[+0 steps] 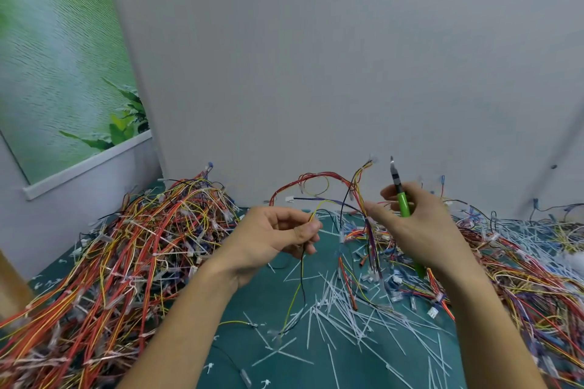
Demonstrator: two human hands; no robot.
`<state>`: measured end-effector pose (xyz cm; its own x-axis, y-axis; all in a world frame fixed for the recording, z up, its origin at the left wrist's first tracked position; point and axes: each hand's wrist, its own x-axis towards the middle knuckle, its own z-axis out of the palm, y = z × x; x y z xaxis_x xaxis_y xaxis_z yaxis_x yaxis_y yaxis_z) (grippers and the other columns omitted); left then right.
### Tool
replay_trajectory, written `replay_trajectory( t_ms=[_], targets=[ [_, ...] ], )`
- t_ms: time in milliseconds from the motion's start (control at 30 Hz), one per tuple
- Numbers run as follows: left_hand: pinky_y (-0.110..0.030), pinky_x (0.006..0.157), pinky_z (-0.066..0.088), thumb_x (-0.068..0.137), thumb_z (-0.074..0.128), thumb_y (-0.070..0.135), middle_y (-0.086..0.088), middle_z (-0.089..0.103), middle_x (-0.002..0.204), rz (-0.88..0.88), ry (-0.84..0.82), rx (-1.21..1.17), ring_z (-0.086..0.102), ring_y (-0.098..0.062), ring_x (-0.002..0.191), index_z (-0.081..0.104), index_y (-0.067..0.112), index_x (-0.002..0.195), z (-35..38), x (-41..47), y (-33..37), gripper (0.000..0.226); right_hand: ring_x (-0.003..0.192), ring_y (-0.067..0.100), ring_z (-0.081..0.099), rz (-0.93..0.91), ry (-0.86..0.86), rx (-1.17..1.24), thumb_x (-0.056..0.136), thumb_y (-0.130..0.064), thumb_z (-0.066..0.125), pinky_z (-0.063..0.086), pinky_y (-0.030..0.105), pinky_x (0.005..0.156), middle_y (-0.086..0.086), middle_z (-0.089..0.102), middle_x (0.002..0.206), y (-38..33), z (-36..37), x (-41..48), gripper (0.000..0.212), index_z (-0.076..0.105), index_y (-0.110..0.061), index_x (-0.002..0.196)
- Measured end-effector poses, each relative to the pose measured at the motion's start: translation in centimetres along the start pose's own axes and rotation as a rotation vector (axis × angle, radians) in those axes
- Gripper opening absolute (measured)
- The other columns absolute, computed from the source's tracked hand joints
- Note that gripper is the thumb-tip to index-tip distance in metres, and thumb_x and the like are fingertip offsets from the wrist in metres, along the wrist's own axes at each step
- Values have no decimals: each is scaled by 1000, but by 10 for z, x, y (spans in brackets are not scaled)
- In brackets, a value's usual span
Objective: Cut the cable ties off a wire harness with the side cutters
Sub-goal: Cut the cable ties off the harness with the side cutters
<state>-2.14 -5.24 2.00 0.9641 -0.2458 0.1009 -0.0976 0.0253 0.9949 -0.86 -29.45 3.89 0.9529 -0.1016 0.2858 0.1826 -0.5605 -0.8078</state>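
Two bare hands up over a teal counter (240, 300). In the left hand (278, 237), pinched between thumb and curled fingers, two thin wires, one yellow and one black, both trailing down to the counter. In the right hand (420, 224), fingers wrapped round the green handle, one pair of side cutters (398, 189), metal tip pointing up toward the wall; thumb stretched out toward the wires, touching or not, cannot tell. Between and above the hands, one wire harness (319, 178), arching in red, yellow and black loops, then dropping as a bundle just beside the right thumb. Below, on the counter, cut white cable ties (335, 303), dozens, too many to count, strewn in a loose fan. Two big heaps of harnesses: the left heap (126, 256), mostly red and orange, banded with white ties, beside the left forearm; the right heap (521, 278), behind the right forearm, mixed with white offcuts.
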Motion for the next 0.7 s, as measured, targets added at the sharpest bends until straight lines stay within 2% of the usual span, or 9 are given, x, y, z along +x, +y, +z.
replay_trajectory(
  t_ms=[100, 233, 300, 400, 567, 633, 700],
  targets=[
    [-27, 66, 58, 68, 83, 32, -14, 77, 91, 8, 26, -43, 72, -20, 73, 81, 10, 89, 0, 0, 1, 31, 82, 0, 59, -77, 72, -89, 89, -45, 76, 42, 29, 70, -16, 61, 98, -4, 1, -4, 29, 60, -29, 107],
    [-28, 69, 60, 64, 85, 34, -12, 77, 90, 46, 44, -127, 73, -19, 74, 82, 11, 88, -1, -1, 2, 33, 89, 17, 63, -154, 167, -77, 95, -32, 71, 42, 31, 77, -16, 65, 94, -9, 3, -7, 20, 60, -23, 109],
    [-29, 70, 61, 63, 86, 32, -12, 76, 88, 52, 38, -154, 73, -20, 74, 82, 11, 87, 0, 0, 2, 31, 87, 16, 64, -197, 154, -56, 95, -32, 70, 44, 30, 72, -13, 67, 90, -13, 5, -10, 18, 61, -24, 108],
    [-29, 70, 61, 61, 86, 28, -14, 76, 85, 47, 21, -191, 73, -21, 71, 81, 10, 81, 5, 0, 1, 27, 81, 4, 64, -285, 68, -14, 91, -36, 74, 46, 14, 67, -14, 68, 80, -18, 8, -15, 18, 62, -28, 102],
    [-26, 64, 59, 58, 88, 22, -17, 75, 81, 29, 15, -257, 73, -21, 66, 77, 3, 83, 18, 1, -4, 34, 83, 10, 66, -396, -209, 9, 91, -47, 71, 52, 25, 74, -12, 70, 87, -20, 10, -19, 20, 67, -29, 101],
    [-25, 64, 59, 58, 87, 20, -17, 75, 80, 20, 16, -291, 73, -21, 66, 73, -3, 89, 22, 2, -6, 41, 83, 6, 67, -407, -244, -28, 92, -43, 72, 52, 22, 73, -15, 71, 88, -18, 11, -18, 19, 67, -29, 104],
    [-25, 65, 60, 58, 87, 20, -17, 75, 80, 12, 14, -312, 74, -21, 66, 73, -1, 87, 27, 1, -8, 39, 82, 5, 66, -408, -280, -58, 94, -39, 71, 52, 23, 71, -13, 71, 89, -17, 12, -17, 15, 68, -29, 104]
  ],
)
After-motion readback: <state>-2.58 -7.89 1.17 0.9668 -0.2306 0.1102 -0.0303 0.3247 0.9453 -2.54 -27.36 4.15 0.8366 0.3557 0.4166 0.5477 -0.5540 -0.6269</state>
